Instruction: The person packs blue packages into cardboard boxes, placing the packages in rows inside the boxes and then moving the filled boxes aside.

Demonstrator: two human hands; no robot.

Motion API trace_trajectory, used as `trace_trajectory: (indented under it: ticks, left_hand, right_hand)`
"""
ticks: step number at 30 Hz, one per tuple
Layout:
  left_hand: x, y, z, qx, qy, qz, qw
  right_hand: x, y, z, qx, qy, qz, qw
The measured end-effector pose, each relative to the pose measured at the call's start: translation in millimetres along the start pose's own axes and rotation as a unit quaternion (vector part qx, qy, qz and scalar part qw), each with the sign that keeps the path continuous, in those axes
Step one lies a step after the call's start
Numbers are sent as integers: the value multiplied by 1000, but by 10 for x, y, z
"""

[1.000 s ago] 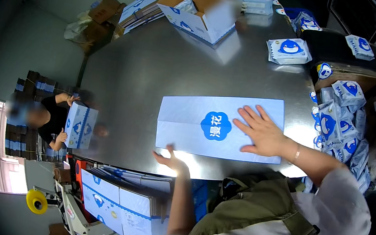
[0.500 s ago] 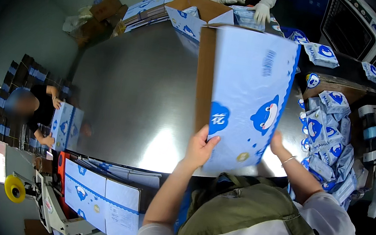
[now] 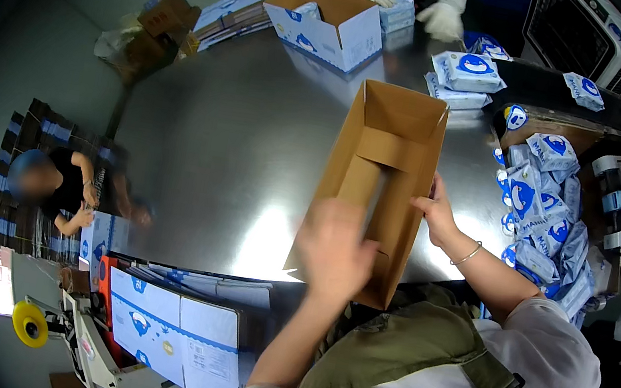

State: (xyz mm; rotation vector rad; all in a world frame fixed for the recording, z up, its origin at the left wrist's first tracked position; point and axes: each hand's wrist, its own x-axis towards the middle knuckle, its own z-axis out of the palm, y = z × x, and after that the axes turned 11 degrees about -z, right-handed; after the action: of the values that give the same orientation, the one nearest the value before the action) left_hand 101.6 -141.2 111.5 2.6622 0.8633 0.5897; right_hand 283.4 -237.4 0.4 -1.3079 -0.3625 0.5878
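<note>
- While the brown box (image 3: 381, 181) lies on the shiny tabletop (image 3: 227, 156), its open top faces up and we can see the flaps folded inside it.
- The box sits at the near edge of the tabletop, right in front of the person, and its near end hangs a little over the edge.
- The right hand (image 3: 436, 214) holds the right wall of the box, with the fingers curled over the top edge.
- The left hand (image 3: 334, 250) is at the near left corner of the box. It is blurry, so I cannot tell if it is gripping or just touching.
- The box looks empty, so it should be light. The walls are stiff card, but they may bend if squeezed hard.
- A good place to hold it is on the two long walls, one hand on each side.
- To the right lies a pile of blue and white packs (image 3: 545, 199).
- At the far side stands a blue and white box (image 3: 329, 22), and a gloved hand (image 3: 444, 16) of another person is near it.
- Low on the left, another person (image 3: 60, 183) is bent over some work.
</note>
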Motion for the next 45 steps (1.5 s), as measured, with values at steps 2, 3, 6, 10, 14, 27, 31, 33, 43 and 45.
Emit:
trace_trajectory:
  ticks: [2,3,6,10,14,27,31,33,43,45]
  left_hand:
    - [-187,-576,-9,304,141,-104,937]
    - [-258,-910,101,224,25,-254,941]
    - [-447,-1723,238,149,-137,-409,890]
    - [-296,-2049,283,118,-135,-443,879]
    - [-128,-1942,188,167,-156,-450,863]
    - [-156,-2003,354,154,-96,-427,886]
    - [-109,-1998,344,151,-86,-449,876]
    - [-81,-2022,292,150,-80,-472,865]
    - [15,-1914,287,169,-29,-493,853]
    - [-77,-2056,337,172,-36,-510,842]
  right_hand:
    - [-117,12,-33,63,-23,195,978]
    - [-108,252,-126,115,-42,214,969]
    - [-46,471,9,242,-144,241,929]
    - [429,986,-145,213,-232,220,923]
    - [593,922,-91,-131,-210,33,968]
    - [1289,383,710,-579,-548,-298,525]
    - [1324,1000,716,-503,-426,-413,629]
    - [1336,1081,740,-466,-410,-441,649]
    - [1835,750,-162,-408,-338,-438,726]
    - [2387,403,-664,-543,-230,-401,701]
